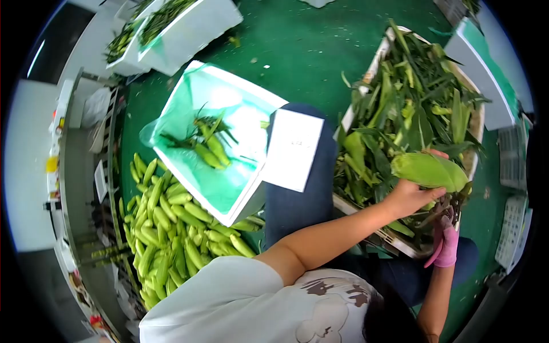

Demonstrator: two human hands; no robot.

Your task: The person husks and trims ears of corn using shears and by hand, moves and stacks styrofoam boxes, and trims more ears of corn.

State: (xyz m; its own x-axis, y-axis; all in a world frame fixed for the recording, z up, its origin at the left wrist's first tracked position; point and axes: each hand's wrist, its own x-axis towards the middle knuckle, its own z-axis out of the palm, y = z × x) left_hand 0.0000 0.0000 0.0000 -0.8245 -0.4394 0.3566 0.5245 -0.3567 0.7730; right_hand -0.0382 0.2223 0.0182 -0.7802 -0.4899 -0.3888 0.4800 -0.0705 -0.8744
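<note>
The bare left hand [413,198] is curled around a green-husked ear of corn [430,171], held above the near end of a husk-filled crate [405,247]. The pink-gloved right hand [448,247] is just below the ear, its grip unclear; small writing on the white sheet [293,147] is illegible.

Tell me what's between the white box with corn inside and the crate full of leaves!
A leg in dark trousers, with a white sheet on it, and green floor beyond. The head view shows this.
</note>
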